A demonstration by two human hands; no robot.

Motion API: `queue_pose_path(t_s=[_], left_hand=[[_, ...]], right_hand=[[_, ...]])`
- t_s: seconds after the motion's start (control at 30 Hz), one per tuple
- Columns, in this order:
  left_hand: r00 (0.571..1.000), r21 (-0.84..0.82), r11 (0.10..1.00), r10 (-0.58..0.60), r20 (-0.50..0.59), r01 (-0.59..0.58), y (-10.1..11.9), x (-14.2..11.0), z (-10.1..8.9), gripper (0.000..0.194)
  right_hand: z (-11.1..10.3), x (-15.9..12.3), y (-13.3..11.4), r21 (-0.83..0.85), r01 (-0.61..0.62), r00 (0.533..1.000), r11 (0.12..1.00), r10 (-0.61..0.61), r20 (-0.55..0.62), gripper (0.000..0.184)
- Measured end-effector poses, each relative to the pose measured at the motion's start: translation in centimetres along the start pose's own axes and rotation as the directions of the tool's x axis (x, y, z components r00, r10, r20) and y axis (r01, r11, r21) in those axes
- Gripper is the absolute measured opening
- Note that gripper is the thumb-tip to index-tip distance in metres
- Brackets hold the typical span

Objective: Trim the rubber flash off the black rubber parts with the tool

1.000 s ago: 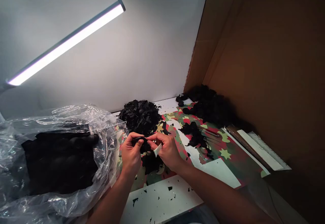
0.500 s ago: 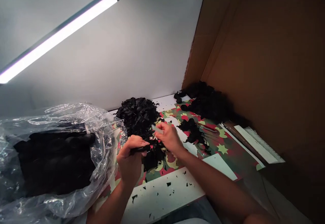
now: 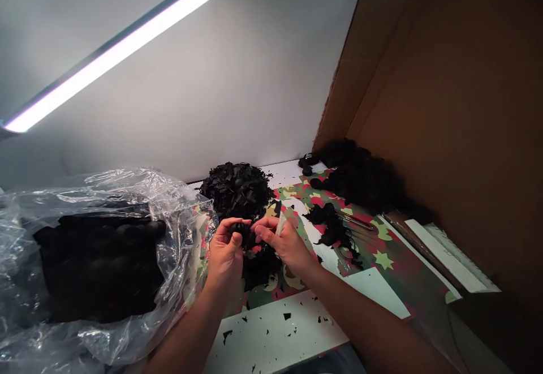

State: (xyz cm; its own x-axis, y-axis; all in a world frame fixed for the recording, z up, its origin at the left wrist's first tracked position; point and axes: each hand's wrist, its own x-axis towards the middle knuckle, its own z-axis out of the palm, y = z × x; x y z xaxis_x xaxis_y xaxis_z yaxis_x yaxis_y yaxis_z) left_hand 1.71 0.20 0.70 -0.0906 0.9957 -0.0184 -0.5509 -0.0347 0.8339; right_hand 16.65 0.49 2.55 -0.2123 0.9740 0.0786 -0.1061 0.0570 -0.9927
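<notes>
My left hand is closed around a small black rounded piece with ridges on its near side. Against that piece's right side press the fingertips of my right hand. A thin pale blade-like tool is tucked in the same right hand and points upward; its exact kind is unclear. Below both hands lie loose black scraps on a patterned camouflage-coloured mat. Just beyond the hands stands a large heap of black trimmings.
A clear plastic bag of black rounded pieces fills the left. Another dark pile leans at the cardboard wall. Tweezers-like metal tools and black scraps lie right of my hands. A tube lamp hangs above.
The black piece is turned in my left hand and now shows its ridged side. My right fingers have come down onto it, and the pale tool now points up. The view has shifted slightly.
</notes>
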Motion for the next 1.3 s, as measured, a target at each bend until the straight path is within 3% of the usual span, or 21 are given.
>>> queue_pose_path(t_s=[0.17,0.27,0.4,0.5,0.6,0.77,0.87,1.17,1.3], left_hand=[[0.998,0.014,0.999,-0.049,0.041,0.048,-0.7,-0.4,0.2,0.046],[0.993,0.098,0.994,-0.048,0.108,0.038,-0.4,-0.5,0.1,0.044],[0.983,0.403,0.907,0.055,0.175,-0.122,1.0,-0.4,-0.2,0.038],[0.966,0.514,0.826,0.130,0.222,-0.229,2.0,-0.3,-0.4,0.034],[0.967,0.498,0.840,0.113,0.227,-0.215,2.3,-0.2,-0.4,0.028],[0.992,0.357,0.933,-0.004,0.123,-0.041,2.0,-0.3,-0.5,0.031],[0.996,0.285,0.959,-0.033,0.088,0.006,1.7,-0.2,-0.6,0.033],[0.995,0.230,0.973,-0.043,0.089,0.022,1.5,-0.2,-0.6,0.033],[0.992,0.273,0.960,0.019,0.126,-0.053,1.5,-0.3,-0.9,0.028]], right_hand=[[0.5,-0.3,0.3,0.165,-0.108,0.994,0.980,0.112,-0.013,0.025],[0.2,-0.3,0.3,0.209,-0.112,0.993,0.971,0.119,-0.021,0.025],[-0.5,-0.3,-0.1,0.189,-0.099,0.995,0.977,0.101,0.000,0.022],[-0.9,-0.3,-0.2,0.171,-0.106,0.994,0.980,0.103,0.022,0.024],[-1.0,-0.3,-0.1,0.182,-0.101,0.994,0.978,0.094,0.046,0.025],[-1.1,-0.3,0.5,0.277,-0.118,0.992,0.954,0.101,0.074,0.024],[-1.1,-0.4,0.7,0.311,-0.134,0.990,0.941,0.115,0.078,0.022],[-1.1,-0.4,0.8,0.323,-0.133,0.990,0.937,0.110,0.088,0.022],[-1.2,-0.3,0.8,0.125,-0.044,0.998,0.991,0.038,0.044,0.025]])
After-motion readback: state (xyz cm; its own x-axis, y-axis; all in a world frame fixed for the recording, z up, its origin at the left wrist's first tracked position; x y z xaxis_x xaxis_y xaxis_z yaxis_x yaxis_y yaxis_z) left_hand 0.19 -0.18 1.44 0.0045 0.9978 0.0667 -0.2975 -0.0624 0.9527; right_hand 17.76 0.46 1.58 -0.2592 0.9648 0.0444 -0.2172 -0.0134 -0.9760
